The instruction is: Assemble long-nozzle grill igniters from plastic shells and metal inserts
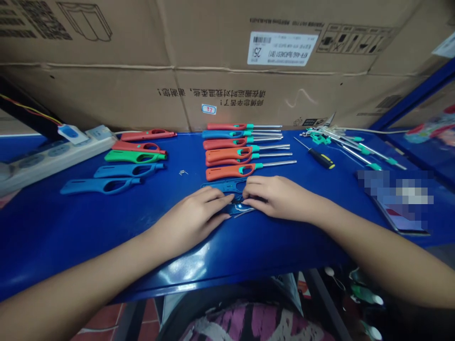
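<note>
My left hand point(199, 213) is closed at the fingertips on the left end of a blue lighter casing point(234, 208), low on the blue bench. From the other side, my right hand point(273, 196) pinches the same casing, its fingers covering much of it. A thin pale wire point(244, 209) shows between the two hands. Just behind them lies another blue casing half point(223, 186), partly under my right fingers. Further back, several long-necked lighters in orange point(227, 171), red point(223, 143) and blue point(220, 134) lie in a row, metal tubes pointing right.
Several lighter casings in red point(142, 146), green point(133, 156) and blue point(103, 185) lie left, beside a power strip point(53, 156). Small pins point(183, 173) lie mid-bench. Rightward are a screwdriver point(320, 157), metal tubes with green parts point(355, 144) and a phone point(401, 208). Cardboard point(135, 85) stands behind.
</note>
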Demonstrator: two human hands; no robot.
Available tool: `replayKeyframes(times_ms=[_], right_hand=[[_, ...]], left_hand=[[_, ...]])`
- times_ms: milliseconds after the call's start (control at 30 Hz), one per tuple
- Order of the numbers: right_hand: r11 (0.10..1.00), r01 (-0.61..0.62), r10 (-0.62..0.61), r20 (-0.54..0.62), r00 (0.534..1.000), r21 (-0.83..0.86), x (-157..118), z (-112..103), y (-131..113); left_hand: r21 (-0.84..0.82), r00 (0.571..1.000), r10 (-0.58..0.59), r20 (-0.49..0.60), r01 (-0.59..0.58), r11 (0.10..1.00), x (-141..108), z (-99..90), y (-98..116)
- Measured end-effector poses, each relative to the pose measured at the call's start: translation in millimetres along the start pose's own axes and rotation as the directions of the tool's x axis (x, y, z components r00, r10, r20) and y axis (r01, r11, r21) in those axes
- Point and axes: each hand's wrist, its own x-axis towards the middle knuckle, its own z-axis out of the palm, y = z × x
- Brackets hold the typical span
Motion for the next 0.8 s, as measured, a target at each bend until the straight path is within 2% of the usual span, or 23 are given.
replayKeyframes(times_ms=[167, 333, 433, 533, 633, 800], right_hand=[[0.998, 0.038, -0.038, -0.001, 0.999, -0.057, 1, 5, 0], [0.99, 0.067, -0.067, 0.001, 0.998, -0.126, 2, 4, -1], [0.991, 0.063, -0.062, 0.008, 0.998, -0.115, 1, -1, -2], [0.998, 0.054, -0.053, 0.034, 0.998, -0.023, -3, -8, -2], [0.995, 0.08, -0.085, 0.077, 0.993, 0.061, -7, -15, -1], [0.992, 0.111, -0.119, 0.128, 0.985, 0.066, -11, -21, 0]], left_hand=[[0.0, 0.999, 0.035, -0.017, -0.035, 0.999, 1, 1.2, 0], [0.222, 0.994, 0.062, 0.093, -0.081, 0.972, 2, 3.1, 9], [0.286, 0.992, 0.028, 0.126, -0.063, 0.956, 4, 2.8, 17], [0.255, 0.99, -0.018, 0.138, -0.018, 0.967, 7, 1.1, 21], [0.203, 0.995, -0.012, 0.094, -0.007, 0.979, 6, 0.0, 20], [0.142, 0.997, 0.005, 0.071, -0.015, 0.99, 0, 0.5, 14]])
